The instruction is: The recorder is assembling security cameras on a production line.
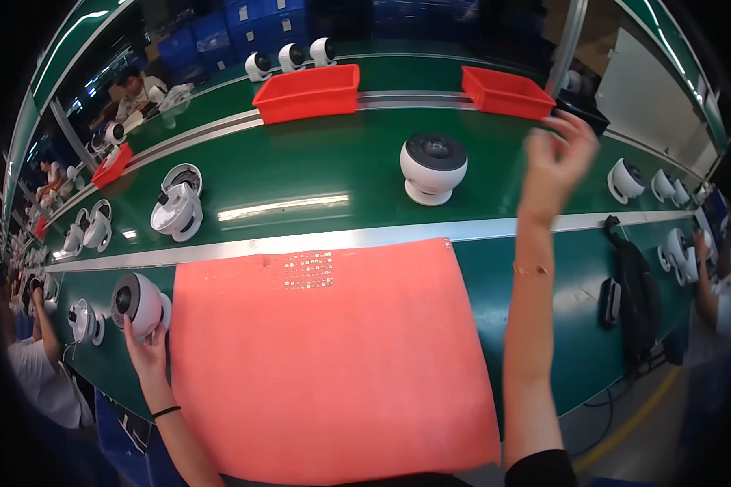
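"What is held by the left hand [148, 345]?"

"A ball-shaped white device [142, 302] with a dark front is gripped from the near side, the fingers partly closed against its lower part. Whether its weight is borne by the bench [581, 341] cannot be told."

"And by the right hand [562, 158]?"

"Nothing is seen in it. It is raised and blurred, with the fingers loosely curled and a gap left at the thumb. A red bin [508, 93] is seen just beyond it."

"What could be upset?"

"The small metal pieces [310, 270], laid in rows on the coral mat [333, 373] between the hands, could be scattered if the mat were dragged by a forearm. The gripped device could be tipped, since support is given on one side only."

"Anything else?"

"A second dark-topped device [434, 169], stood between the hands and farther out, could be knocked by a careless inward sweep of the right hand. The open white shell [81, 321], left of the left hand, could be bumped likewise."
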The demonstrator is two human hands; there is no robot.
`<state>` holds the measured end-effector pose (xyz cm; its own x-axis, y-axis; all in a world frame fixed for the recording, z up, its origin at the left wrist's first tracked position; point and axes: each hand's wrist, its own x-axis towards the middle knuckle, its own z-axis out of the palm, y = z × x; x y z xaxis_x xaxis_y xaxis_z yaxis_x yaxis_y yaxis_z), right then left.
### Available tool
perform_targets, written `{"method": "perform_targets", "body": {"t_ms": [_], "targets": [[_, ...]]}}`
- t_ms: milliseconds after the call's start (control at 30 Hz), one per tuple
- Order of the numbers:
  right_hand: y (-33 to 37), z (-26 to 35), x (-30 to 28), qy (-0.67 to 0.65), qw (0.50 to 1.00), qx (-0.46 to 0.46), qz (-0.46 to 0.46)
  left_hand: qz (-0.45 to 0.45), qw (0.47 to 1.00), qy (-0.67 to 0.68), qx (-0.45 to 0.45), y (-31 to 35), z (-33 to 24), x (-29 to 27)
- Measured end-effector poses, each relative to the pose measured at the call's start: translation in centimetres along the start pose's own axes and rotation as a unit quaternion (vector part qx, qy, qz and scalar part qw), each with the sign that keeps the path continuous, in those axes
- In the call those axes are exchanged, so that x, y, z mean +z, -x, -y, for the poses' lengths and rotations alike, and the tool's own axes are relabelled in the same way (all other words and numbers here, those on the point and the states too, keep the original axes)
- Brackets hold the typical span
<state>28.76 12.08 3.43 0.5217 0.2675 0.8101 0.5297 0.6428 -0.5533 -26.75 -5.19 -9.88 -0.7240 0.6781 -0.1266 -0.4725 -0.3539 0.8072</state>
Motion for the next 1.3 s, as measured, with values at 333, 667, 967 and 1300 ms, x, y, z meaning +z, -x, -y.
{"method": "perform_targets", "body": {"t_ms": [333, 667, 967, 1300], "targets": [[7.7, -6.9, 1.7, 0.331, 0.841, -0.242, 0.353, -0.039, 0.998, -0.042, -0.01, 0.9, -0.8, -0.3], [6.4, -6.6, 1.8, 0.429, 0.765, -0.328, 0.351, 0.052, 0.846, -0.452, 0.278, -2.0, 2.8, 13.1], [22.7, 6.3, -0.2, 0.061, 0.84, -0.22, 0.492, 0.007, 0.997, 0.059, -0.056, -12.6, 13.0, 14.3], [22.5, 6.7, 1.1, 0.089, 0.813, -0.15, 0.555, 0.216, 0.972, 0.003, -0.096, -6.9, 6.1, 13.5]]}}
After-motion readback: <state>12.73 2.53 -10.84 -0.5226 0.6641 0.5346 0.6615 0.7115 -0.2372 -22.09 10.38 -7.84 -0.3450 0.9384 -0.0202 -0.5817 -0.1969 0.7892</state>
